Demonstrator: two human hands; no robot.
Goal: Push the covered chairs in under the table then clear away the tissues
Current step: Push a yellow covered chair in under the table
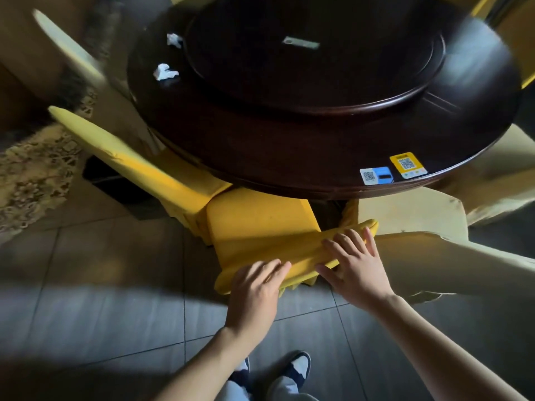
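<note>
A chair in a yellow cover [260, 218] stands in front of me, its seat partly under the dark round table [289, 151]. My left hand [256, 293] and my right hand [354, 264] both rest flat on the top of its backrest, fingers spread, not gripping. Two crumpled white tissues lie on the table's left side: one tissue [165, 71] nearer me and another tissue [174, 40] farther back. A second yellow-covered chair [130, 163] stands at the left, angled toward the table.
A cream-covered chair [428, 227] stands close on the right. A pale chair [72, 53] is at the far left. A raised turntable [315, 76] fills the table's middle. QR stickers [393, 169] sit at the near rim. My shoes [292, 369] stand on grey floor tiles.
</note>
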